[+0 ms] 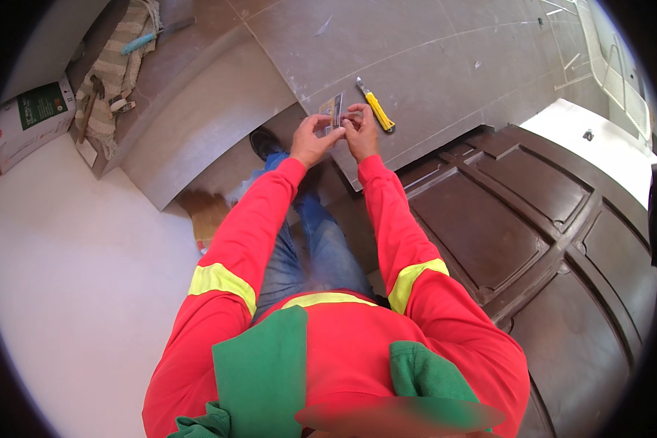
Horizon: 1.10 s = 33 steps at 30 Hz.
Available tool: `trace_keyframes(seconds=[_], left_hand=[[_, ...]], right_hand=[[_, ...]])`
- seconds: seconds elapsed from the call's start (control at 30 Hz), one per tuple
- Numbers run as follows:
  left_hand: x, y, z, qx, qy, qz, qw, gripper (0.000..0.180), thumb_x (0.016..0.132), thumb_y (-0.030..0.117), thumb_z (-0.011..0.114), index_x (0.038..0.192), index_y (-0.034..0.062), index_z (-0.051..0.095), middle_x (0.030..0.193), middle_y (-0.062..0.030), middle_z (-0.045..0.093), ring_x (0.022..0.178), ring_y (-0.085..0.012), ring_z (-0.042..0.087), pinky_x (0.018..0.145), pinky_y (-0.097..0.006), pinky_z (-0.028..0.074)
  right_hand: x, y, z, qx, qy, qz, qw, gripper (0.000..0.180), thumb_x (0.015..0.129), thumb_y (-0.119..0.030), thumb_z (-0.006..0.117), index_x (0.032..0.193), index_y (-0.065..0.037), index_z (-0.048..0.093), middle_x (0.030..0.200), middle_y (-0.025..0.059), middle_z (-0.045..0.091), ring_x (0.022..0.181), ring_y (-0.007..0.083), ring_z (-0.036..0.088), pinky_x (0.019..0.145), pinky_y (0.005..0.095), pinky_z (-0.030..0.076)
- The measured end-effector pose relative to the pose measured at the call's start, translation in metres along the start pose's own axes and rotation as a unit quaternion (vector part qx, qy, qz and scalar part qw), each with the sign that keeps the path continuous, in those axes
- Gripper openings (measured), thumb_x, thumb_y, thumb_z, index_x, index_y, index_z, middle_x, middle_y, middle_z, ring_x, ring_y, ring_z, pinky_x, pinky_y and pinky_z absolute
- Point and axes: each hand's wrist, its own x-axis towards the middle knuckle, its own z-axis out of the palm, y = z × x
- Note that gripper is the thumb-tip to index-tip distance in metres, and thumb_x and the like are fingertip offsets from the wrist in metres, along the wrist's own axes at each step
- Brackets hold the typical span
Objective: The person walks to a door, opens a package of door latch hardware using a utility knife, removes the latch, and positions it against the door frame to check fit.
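The largest item is the grey tiled surface (431,58) across the upper part of the view, with pale marks and scraps on it. To the person's right is a dark brown panelled door (482,226), its raised mouldings facing up. The person wears red sleeves (233,252) with yellow bands, and blue jeans (328,241); one dark shoe (264,144) shows beyond the left forearm.

At the far left is a white carton (33,120) with a green panel. Near it, a striped cloth (126,62) lies rumpled, with a hammer-like tool (87,115) resting at its near side and a blue-handled tool (140,43) across its far side, blade pointing right.

Both hands are brought close together over the edge of the tiled surface. The left hand (314,139) grasps a small printed packet (335,109) by finger and thumb; the right hand (362,133) pinches its right side. The packet is upright between them; its contents cannot be determined. A yellow utility knife (376,108) lies on the tiles just beside the right hand, metal tip pointing away from the person.
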Motion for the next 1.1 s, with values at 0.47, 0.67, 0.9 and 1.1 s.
trace_keyframes(seconds=[0.47,0.67,0.9,1.1], left_hand=[[-0.007,0.012,0.021,0.158,-0.028,0.067,0.985,0.019,0.083,0.016,0.073,0.096,0.0033,0.068,0.096,-0.0097,0.065,0.091,-0.0218,0.066,0.081,-0.033,0.052],[-0.02,0.019,0.047,0.153,0.029,0.128,0.979,0.01,0.08,0.009,0.067,0.086,0.0021,0.063,0.089,-0.0125,0.062,0.084,-0.0289,0.063,0.073,-0.036,0.05],[-0.023,0.016,0.062,0.174,0.075,0.144,0.971,0.006,0.08,0.006,0.061,0.084,0.0016,0.059,0.088,-0.0139,0.061,0.083,-0.0334,0.062,0.073,-0.04,0.05],[-0.024,0.019,0.066,0.217,0.033,0.123,0.968,0.008,0.081,0.008,0.062,0.084,0.0024,0.057,0.087,-0.0149,0.059,0.083,-0.0368,0.061,0.075,-0.041,0.049]], right_hand=[[0.0,0.002,-0.047,-0.034,-0.034,0.045,0.998,0.021,0.09,-0.009,0.069,0.111,-0.005,0.069,0.099,0.0029,0.07,0.086,0.0122,0.067,0.065,0.0276,0.058],[0.0,-0.004,-0.066,-0.377,-0.053,-0.032,0.924,0.024,0.083,-0.011,0.074,0.104,0.0,0.071,0.092,0.0107,0.072,0.079,0.0149,0.07,0.063,0.0284,0.058],[-0.002,0.012,-0.075,-0.168,-0.035,0.096,0.981,0.025,0.085,-0.01,0.073,0.106,0.003,0.068,0.094,0.0087,0.071,0.075,0.0146,0.069,0.057,0.0276,0.059],[0.001,0.022,-0.071,-0.367,-0.029,-0.087,0.926,0.022,0.085,-0.01,0.07,0.102,0.003,0.068,0.086,0.0081,0.071,0.075,0.0139,0.067,0.065,0.0331,0.054]])
